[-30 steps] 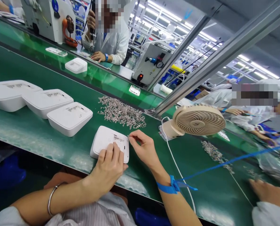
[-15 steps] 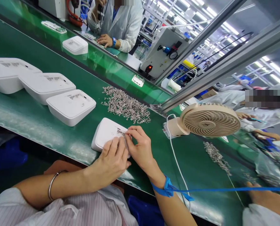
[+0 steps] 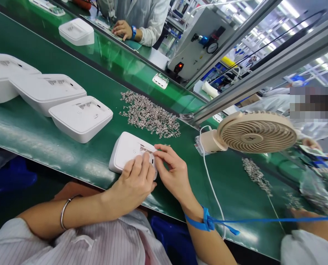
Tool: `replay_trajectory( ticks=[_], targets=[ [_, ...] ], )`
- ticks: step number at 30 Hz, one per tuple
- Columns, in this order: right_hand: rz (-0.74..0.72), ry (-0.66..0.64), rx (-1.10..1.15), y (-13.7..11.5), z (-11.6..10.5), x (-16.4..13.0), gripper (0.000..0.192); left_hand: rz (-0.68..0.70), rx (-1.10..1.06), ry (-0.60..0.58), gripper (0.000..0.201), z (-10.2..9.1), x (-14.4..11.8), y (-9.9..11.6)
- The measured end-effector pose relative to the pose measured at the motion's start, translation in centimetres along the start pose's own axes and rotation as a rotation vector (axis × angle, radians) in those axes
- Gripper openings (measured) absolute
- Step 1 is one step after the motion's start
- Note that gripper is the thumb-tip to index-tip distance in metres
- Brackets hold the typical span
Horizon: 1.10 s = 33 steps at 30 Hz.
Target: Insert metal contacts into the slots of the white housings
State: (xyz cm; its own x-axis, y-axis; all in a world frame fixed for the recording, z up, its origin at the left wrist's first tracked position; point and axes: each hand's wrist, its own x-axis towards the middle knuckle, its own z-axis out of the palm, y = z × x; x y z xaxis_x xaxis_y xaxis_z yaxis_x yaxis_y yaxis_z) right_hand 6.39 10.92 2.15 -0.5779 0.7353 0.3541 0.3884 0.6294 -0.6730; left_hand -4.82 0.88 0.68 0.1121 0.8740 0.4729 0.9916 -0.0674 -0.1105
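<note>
A white plastic housing (image 3: 125, 151) lies on the green conveyor belt (image 3: 42, 140) in front of me. My left hand (image 3: 135, 182) rests on its near right corner and holds it down. My right hand (image 3: 173, 171) pinches at the housing's right edge, fingertips by small metal clips (image 3: 146, 149) seated in its top. Whether a clip is between the fingers is hidden. A heap of loose small metal clips (image 3: 150, 115) lies just beyond the housing. A blue strap (image 3: 208, 222) is tied round my right wrist.
Three more white housings (image 3: 81, 117) stand in a row at left. A beige desk fan (image 3: 252, 132) with a white cable sits at right. A second clip heap (image 3: 256, 176) lies beyond it. Other people's hands are at far top and lower right.
My right hand came in from the housing's right side onto its edge beside my left fingers. The view shifted downward and slightly left.
</note>
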Motion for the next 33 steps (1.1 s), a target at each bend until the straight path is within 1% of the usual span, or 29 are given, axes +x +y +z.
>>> replay_trajectory(
  ticks=[5,11,14,17,20,22,24,27,29,30,32,33],
  targets=[
    [-0.087,0.014,-0.06,0.1,0.3,-0.1,0.018,-0.011,0.006,0.037,0.041,0.5,-0.2,0.1],
    [-0.125,0.015,-0.075,0.0,0.2,-0.2,0.019,-0.001,0.025,0.04,0.041,0.5,-0.1,0.1],
    [-0.127,-0.008,-0.099,0.0,0.1,-0.4,0.02,-0.022,0.016,0.063,0.038,0.4,0.0,0.1],
    [-0.167,-0.048,-0.179,0.0,-0.1,-0.3,0.02,-0.015,0.026,0.096,0.034,0.3,0.1,0.1],
    [-0.182,-0.077,-0.239,-0.1,0.0,0.4,0.017,0.017,0.04,0.086,0.036,0.2,0.0,0.0],
    [-0.145,-0.037,-0.245,-0.2,0.3,1.0,0.012,0.043,0.053,0.068,0.037,0.0,-0.2,0.0],
    [-0.076,0.017,-0.201,-0.2,0.7,1.6,0.012,0.067,0.078,0.043,0.037,-0.6,-0.3,0.0],
    [0.104,0.102,0.004,0.3,0.9,2.0,0.008,0.072,0.128,-0.029,0.039,-1.5,0.0,0.2],
    [0.233,0.214,0.1,1.1,0.4,2.0,0.008,0.003,0.186,-0.066,0.04,-1.8,0.8,0.2],
    [0.282,0.276,0.105,1.6,0.0,2.1,0.01,-0.047,0.214,-0.086,0.04,-1.9,1.4,0.1],
    [0.343,0.373,0.051,2.9,-0.8,2.1,0.015,-0.153,0.244,-0.15,0.04,-1.8,2.9,-0.6],
    [0.366,0.391,0.015,3.5,-1.1,2.2,0.017,-0.192,0.232,-0.197,0.041,-1.7,3.6,-1.2]
  ],
)
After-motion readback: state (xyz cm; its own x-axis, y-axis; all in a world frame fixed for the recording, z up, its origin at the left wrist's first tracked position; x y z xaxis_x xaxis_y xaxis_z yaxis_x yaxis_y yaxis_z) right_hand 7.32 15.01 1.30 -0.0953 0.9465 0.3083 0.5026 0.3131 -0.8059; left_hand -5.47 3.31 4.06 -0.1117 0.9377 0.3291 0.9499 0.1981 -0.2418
